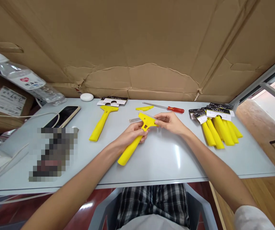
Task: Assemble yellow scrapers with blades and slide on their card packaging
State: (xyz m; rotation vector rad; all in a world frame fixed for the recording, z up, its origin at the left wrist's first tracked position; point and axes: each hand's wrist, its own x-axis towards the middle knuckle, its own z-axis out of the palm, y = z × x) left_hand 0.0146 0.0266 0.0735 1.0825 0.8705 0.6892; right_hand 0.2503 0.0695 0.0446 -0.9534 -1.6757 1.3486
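A yellow scraper [130,149] is held over the middle of the white table, its wide head up and its handle slanting down to the left. My left hand [134,132] is wrapped round its neck, just under the head. The fingertips of my right hand [167,122] pinch the right end of the head. A thin, clear or metallic strip [135,120] sticks out to the left of the head. Behind my hands lie a small yellow plate [144,108] and a screwdriver [175,110] with a red handle.
Another yellow scraper [99,127] with a card lies on the table [190,159] to the left, several carded yellow scrapers [223,131] to the right. At the left are a phone [64,116], a white oval object [87,97], a bottle [29,80] and cables. Cardboard [139,41] stands behind.
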